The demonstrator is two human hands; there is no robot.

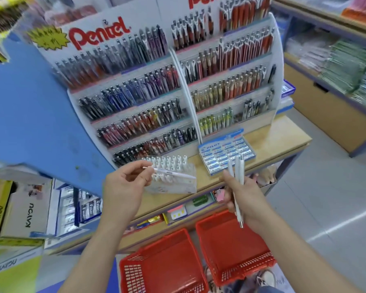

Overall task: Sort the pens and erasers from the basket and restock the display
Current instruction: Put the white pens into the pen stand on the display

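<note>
Bright, even shop light, with soft and smeared edges.
The light was diffuse and left almost no shadows. One pale streak of glare lay across the grey floor [336, 225]. The pen display [156, 92] at centre read fairly clear, though its upper rows were blurred. The shelf stock [351, 66] at right and the boxes [19, 210] at left were smeared. Straight lines bowed outward toward the corners of the wide-angle view.

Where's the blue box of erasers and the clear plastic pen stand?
Blue box of erasers [212, 144]: head view, on its printed rim.
Clear plastic pen stand [174, 186]: head view, on its front wall.
</note>
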